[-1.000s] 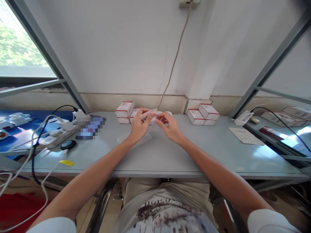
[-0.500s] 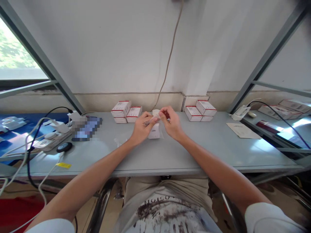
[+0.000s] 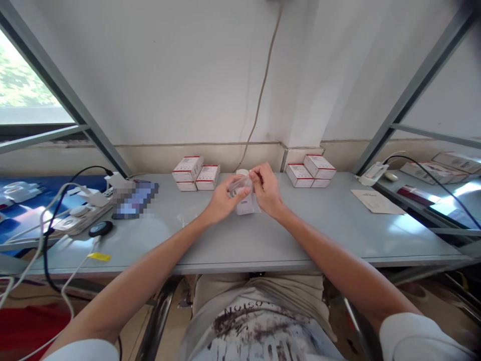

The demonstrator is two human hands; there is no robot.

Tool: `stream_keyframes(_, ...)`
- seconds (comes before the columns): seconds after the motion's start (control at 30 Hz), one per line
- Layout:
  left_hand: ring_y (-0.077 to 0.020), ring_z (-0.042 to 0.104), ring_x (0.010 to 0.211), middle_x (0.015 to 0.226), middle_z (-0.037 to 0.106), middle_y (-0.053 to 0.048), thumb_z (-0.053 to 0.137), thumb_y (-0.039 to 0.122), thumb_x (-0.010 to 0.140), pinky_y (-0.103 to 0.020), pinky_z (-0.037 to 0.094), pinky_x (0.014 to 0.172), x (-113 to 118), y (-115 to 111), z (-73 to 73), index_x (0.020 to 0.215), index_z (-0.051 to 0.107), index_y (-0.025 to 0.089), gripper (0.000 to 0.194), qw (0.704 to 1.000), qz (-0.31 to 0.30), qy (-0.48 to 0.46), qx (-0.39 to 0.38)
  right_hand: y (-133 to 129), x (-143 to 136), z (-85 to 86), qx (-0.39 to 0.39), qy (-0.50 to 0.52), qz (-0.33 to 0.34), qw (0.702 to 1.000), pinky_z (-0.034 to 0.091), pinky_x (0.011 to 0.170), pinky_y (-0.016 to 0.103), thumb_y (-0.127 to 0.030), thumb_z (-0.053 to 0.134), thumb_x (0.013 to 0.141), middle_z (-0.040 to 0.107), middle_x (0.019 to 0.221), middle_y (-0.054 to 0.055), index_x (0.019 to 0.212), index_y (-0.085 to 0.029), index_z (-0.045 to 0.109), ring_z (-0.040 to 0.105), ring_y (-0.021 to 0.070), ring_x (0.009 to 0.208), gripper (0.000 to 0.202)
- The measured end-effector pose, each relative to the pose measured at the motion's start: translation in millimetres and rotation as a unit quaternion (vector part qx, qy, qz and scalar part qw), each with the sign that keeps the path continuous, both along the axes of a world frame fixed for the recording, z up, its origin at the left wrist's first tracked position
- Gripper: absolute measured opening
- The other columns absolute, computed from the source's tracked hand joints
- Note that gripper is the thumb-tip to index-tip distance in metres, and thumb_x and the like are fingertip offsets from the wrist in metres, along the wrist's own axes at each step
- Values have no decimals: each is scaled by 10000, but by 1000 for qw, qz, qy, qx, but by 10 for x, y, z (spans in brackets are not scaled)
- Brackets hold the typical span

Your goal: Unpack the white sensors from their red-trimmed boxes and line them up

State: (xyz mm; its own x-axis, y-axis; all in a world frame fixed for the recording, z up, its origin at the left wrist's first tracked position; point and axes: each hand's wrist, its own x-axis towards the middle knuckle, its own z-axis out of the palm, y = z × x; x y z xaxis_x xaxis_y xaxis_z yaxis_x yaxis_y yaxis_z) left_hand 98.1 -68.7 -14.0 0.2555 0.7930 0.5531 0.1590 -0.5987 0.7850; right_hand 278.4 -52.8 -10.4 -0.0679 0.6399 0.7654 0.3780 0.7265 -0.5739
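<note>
Between my hands is a clear plastic bag (image 3: 237, 187). A white item (image 3: 246, 205) with small dark print shows at its lower end, close above the table; I cannot tell what kind of item it is. My left hand (image 3: 224, 197) grips the bag's left side, thumb in front and fingers curled behind the film. The right side of the film is pinched near the top by my right hand (image 3: 267, 190), its fingers bent. Just behind the hands, a round white thing (image 3: 242, 172) is partly hidden.
Small white-and-red boxes are stacked at the back left (image 3: 188, 168) and back right (image 3: 318, 166) of the grey table (image 3: 240, 245). To the left lie a phone (image 3: 136, 199), a black round device (image 3: 100, 229) and a power strip (image 3: 77, 220) with cables. A paper sheet (image 3: 378, 201) lies right.
The film between my hands is spread wider, and my left fingers have moved apart from the thumb. The white item has shifted slightly right.
</note>
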Motion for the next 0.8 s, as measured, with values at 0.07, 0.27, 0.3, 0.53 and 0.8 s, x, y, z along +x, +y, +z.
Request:
stream_keyframes(0.07,-276,677,1162,1281,737,-88,814,581,890,-377,516,1006,-1,32,-42,1356,705,241,587,998,-48,13,-39,11,14,-10,-21,14,-10,1000,496,826,373,-662,422,1092,582,949,44,932,-267,530,590,219,898,440)
stream_keyframes(0.27,-265,721,968,1077,776,-91,807,667,868,-338,551,806,-20,75,-82,1222,743,179,606,985,-80,4,-152,50,30,-7,-92,116,-4,989,500,684,354,-757,479,1032,555,787,-6,946,-272,500,567,182,672,493)
stream_keyframes(0.3,-267,726,974,1082,775,-98,807,675,869,-338,554,804,-24,68,-65,1241,730,178,625,980,-95,-18,-175,59,28,-6,-98,137,-6,986,506,676,349,-775,491,1018,559,767,-10,943,-273,498,571,182,667,508)
stream_keyframes(0.53,-235,715,790,947,747,-132,411,837,1017,-406,609,813,-62,63,31,1325,682,136,812,895,-275,-100,-337,209,64,-42,-137,267,-4,954,543,633,305,-809,578,945,542,645,-55,879,-268,499,586,156,610,551)
stream_keyframes(0.8,-197,668,770,983,710,-105,518,698,1046,-368,590,777,-83,89,59,1277,689,169,603,881,-242,-141,-381,320,89,-126,-139,341,0,930,589,656,294,-740,643,931,556,709,-58,858,-254,517,579,126,624,507)
